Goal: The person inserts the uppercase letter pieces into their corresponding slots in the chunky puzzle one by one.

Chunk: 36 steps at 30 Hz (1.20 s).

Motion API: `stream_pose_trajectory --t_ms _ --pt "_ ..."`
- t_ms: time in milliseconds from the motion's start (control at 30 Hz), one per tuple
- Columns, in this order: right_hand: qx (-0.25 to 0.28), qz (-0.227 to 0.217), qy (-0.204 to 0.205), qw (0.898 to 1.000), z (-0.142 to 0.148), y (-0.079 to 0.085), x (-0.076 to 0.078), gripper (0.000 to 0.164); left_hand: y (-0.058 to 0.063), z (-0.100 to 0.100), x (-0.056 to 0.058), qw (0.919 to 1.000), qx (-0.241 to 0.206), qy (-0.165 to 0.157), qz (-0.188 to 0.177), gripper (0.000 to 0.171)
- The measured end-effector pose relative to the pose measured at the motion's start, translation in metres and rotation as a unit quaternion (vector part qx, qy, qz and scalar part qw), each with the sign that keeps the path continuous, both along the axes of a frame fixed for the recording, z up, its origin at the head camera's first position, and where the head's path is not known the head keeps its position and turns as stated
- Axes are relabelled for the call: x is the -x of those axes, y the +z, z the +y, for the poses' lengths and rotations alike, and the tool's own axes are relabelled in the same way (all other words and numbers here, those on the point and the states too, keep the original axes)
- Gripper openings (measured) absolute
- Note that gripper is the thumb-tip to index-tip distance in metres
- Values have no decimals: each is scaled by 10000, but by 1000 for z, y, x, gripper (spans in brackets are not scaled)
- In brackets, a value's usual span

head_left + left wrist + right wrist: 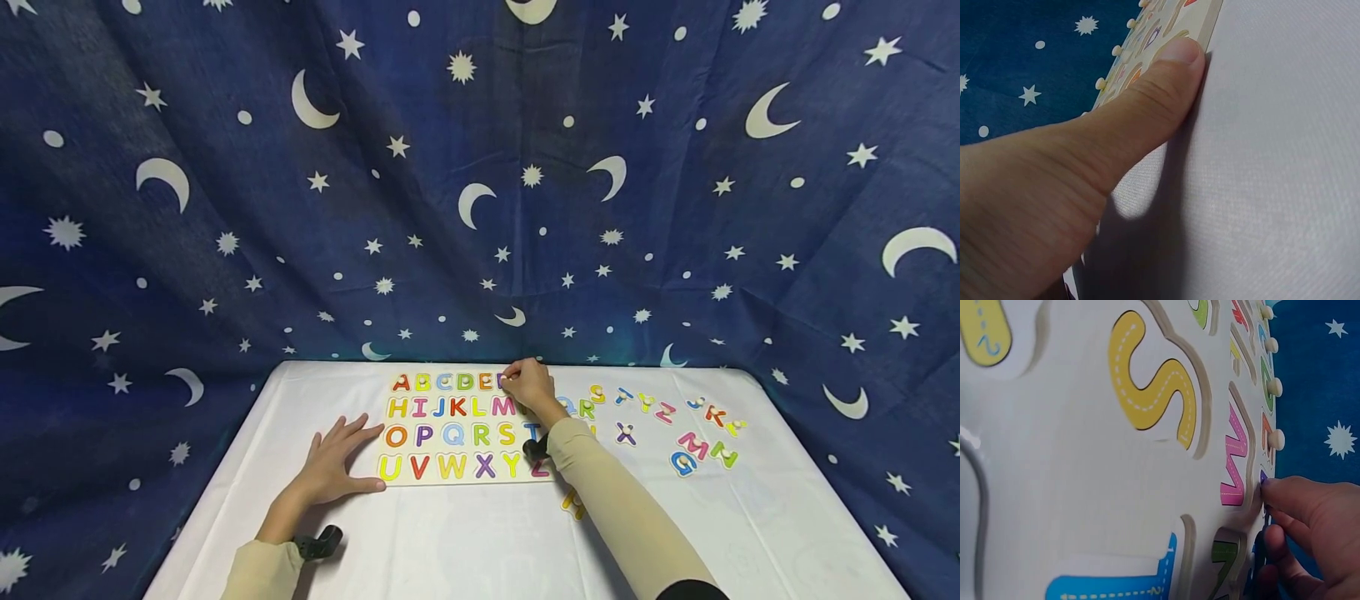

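A wooden alphabet puzzle board (442,482) lies on the white table, with knobbed letters A to E seated in its top row. My left hand (333,462) spreads its fingers along the board's left side. In the left wrist view its thumb (1147,94) presses on the board's corner edge. At the right end of the top row, my right hand (531,387) pinches a purple letter F piece (1264,477) at the F recess, the piece mostly hidden by fingers. Printed recesses such as the yellow S (1163,394) and pink M (1234,462) show close by.
Loose knobbed letters lie right of the board, among them a purple X (626,433), a blue G (683,463), a pink M (693,446) and a green N (723,454). A yellow letter (573,504) is partly under the right sleeve. A starry blue curtain (480,250) hangs behind.
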State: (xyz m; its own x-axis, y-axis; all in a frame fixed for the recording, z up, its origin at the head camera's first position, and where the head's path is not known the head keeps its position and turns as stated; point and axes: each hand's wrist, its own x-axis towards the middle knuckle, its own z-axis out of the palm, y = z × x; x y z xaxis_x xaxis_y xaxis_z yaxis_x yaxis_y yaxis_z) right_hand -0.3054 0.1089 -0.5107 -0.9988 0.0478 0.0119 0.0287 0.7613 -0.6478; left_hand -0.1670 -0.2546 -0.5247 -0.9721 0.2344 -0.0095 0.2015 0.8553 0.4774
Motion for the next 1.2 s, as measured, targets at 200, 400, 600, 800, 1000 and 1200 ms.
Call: stream_pose_trajectory --t_ms 200,400,600,800,1000,1200 --pt "67 44 147 9999 4 -1 -2 8 2 2 0 10000 -57 -14 -20 100" --pt "255 194 545 9980 14 -6 -5 19 4 2 -1 9999 -30 -43 -89 99" --pt "596 444 1170 9903 35 3 -14 27 1 0 -3 9999 -6 4 -122 100" --pt "435 721 1553 9843 71 18 -37 33 -1 1 -5 9999 -5 23 -131 101" --pt "376 747 1366 9871 116 28 -66 36 2 3 -4 10000 -12 -14 -56 100" --pt "329 1100 1079 9875 163 28 -91 33 4 3 -3 10000 37 -9 -54 101"
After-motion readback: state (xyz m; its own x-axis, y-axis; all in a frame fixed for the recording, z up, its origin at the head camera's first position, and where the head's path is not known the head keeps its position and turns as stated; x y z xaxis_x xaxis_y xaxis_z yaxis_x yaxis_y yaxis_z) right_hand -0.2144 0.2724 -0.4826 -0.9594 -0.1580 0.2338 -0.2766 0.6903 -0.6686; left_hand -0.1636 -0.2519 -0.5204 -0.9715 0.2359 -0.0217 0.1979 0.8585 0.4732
